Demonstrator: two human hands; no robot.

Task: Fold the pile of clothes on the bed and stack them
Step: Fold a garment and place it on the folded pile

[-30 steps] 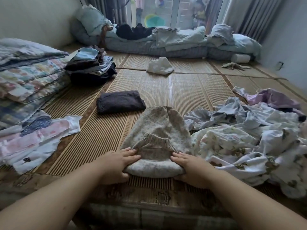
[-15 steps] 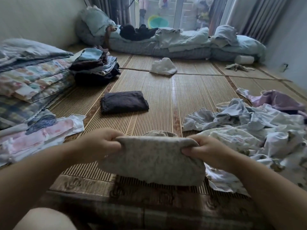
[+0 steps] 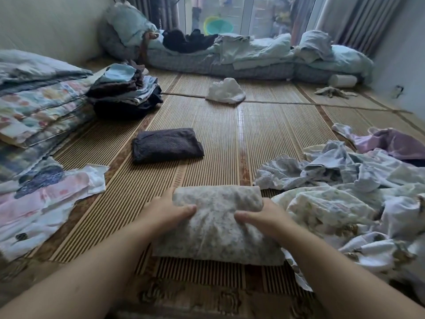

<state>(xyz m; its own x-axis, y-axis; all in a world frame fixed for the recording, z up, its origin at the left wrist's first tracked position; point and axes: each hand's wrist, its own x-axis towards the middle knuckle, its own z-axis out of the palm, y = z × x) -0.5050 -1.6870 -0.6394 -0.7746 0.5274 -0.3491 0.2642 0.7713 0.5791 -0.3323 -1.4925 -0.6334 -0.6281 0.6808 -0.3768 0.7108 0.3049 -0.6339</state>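
Note:
A beige floral garment [image 3: 216, 224], folded into a thick rectangle, lies on the bamboo mat [image 3: 264, 134] right in front of me. My left hand [image 3: 164, 211] grips its left side with the thumb on top. My right hand [image 3: 264, 218] grips its right side the same way. The unfolded pile of pale clothes [image 3: 345, 192] spreads out to the right, touching the garment's edge. A folded dark grey garment [image 3: 166, 145] lies farther ahead on the mat. A stack of folded clothes [image 3: 125, 95] stands at the back left.
Folded quilts [image 3: 34, 107] line the left side, with a pink and white printed cloth [image 3: 46, 199] spread flat beside them. A white cloth [image 3: 226, 90] lies mid-mat. Bedding and pillows [image 3: 253, 56] run along the far window. A purple garment [image 3: 391, 141] tops the pile's far end.
Both hands lifted the garment's near edge, carried it away from me and laid it over the far part. The garment now lies folded in half, and both hands hold its sides.

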